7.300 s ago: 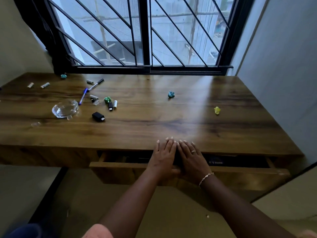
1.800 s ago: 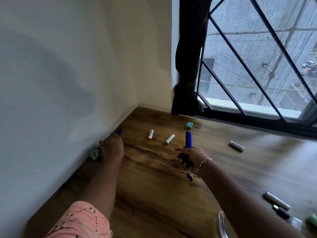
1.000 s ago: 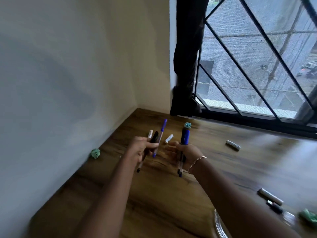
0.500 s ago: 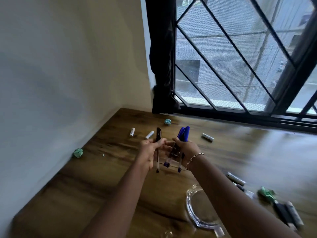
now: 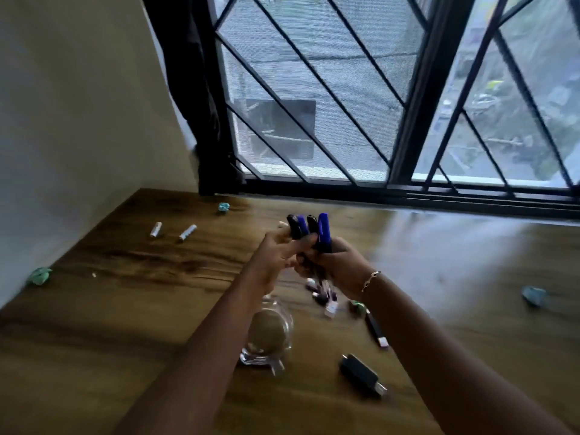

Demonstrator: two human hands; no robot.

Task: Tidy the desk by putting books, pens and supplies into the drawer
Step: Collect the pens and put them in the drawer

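Head view, bundle of pens [image 5: 323, 229] held near upright above the desk [image 5: 125, 309], caps up, tips down, right hand [image 5: 342, 266] wrapped round them, left hand [image 5: 276, 257] pinching their upper part

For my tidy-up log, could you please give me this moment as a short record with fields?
Hands: left hand and right hand together grip a bundle of pens above the desk
Pen caps: blue and black, pointing up
Beside left forearm: glass ashtray
Near left wall: two white cylinders, green paper ball
By window: teal paper ball
Right side: blue paper ball
Near edge: black plug-like item
Not in view: drawer
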